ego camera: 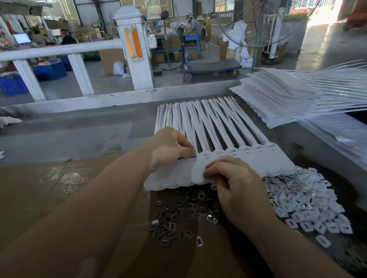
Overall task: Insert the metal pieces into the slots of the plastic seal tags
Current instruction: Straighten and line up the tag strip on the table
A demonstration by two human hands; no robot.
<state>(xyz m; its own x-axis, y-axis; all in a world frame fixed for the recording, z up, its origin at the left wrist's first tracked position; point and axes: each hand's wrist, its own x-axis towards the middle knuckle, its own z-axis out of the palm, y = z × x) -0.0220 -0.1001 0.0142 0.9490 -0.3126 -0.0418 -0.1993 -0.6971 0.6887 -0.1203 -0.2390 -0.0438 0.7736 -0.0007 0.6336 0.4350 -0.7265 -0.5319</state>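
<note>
Your left hand [170, 148] pinches a metal piece [194, 155] at mid-frame, so seat it square while your right hand [233, 180], fingers curled, pins the seal tags [258, 164].

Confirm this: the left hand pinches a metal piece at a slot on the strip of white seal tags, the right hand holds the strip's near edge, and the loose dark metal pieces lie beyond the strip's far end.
Not quite. The head view shows the loose dark metal pieces on the near side of the strip of white seal tags, on the cardboard below its near edge. The rest stands: the left hand pinches a metal piece at a slot, and the right hand holds the near edge.
</note>
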